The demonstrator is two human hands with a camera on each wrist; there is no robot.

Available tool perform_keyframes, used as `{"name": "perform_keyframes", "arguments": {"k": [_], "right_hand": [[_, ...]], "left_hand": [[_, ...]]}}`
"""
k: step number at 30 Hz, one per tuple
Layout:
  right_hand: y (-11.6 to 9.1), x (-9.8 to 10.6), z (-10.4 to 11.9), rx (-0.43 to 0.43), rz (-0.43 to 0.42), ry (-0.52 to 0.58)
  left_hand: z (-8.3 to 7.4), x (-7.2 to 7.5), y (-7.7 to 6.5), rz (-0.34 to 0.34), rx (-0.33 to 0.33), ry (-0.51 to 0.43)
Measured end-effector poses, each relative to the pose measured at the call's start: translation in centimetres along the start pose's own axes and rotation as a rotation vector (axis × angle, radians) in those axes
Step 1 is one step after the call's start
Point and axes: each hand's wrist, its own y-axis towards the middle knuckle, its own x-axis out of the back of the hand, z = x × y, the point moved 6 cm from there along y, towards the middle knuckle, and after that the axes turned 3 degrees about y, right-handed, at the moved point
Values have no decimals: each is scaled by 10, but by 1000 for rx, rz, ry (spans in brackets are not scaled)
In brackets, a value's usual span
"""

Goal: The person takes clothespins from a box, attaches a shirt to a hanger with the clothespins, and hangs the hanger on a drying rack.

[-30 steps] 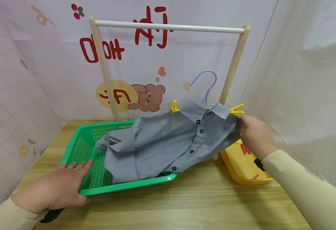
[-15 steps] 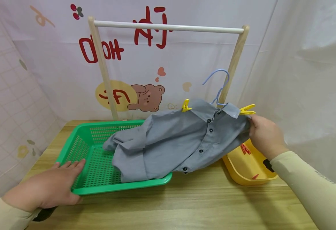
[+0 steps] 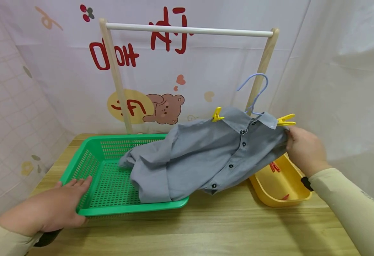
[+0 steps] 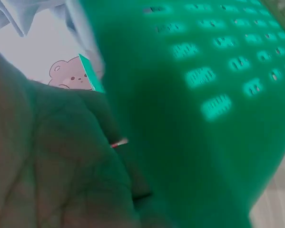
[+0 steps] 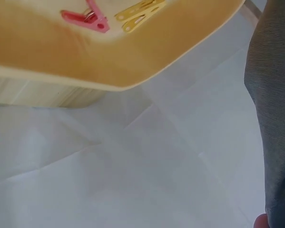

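Note:
A grey buttoned shirt (image 3: 203, 153) hangs at a slant on a light blue hanger (image 3: 254, 96). Yellow clothespins (image 3: 218, 115) clip it on both sides of the collar. At its right shoulder, my right hand (image 3: 306, 149) pinches the cloth. The shirt's lower left part lies over a green basket (image 3: 129, 209). My left hand (image 3: 49, 209) holds the basket's near left corner, fingers over the rim and thumb at the front. In the left wrist view, the palm lies against the basket's wall (image 4: 171, 142). Grey cloth also shows at the right wrist view's edge.
A yellow bin (image 3: 279, 202) with red and yellow clothespins stands at the right, partly behind my right hand. Behind everything rises a wooden rack with a white rail (image 3: 190, 30). A wooden table (image 3: 199, 227) lies underneath, and a printed curtain (image 3: 206, 64) hangs behind.
My right hand has moved right, drawing the shirt and hanger along and slightly up. My left hand and the basket have shifted a little to the left.

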Motion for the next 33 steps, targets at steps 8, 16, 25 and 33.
{"name": "perform_keyframes", "arguments": {"k": [8,16,25,33], "right_hand": [[0,7,-12,-10,-17,-10],[-3,9,-23,-28,-6,-28],[-3,-1,-23,-14,21,-29],[-7,-9,-29,-10,33,-29]], "left_hand": [[-2,-3,1,-26,16,24],[-4,-4,2,-51,25,41],[-54,-2,7,-110,-110,9],[-70,-3,5,-180,-165,38]]}}
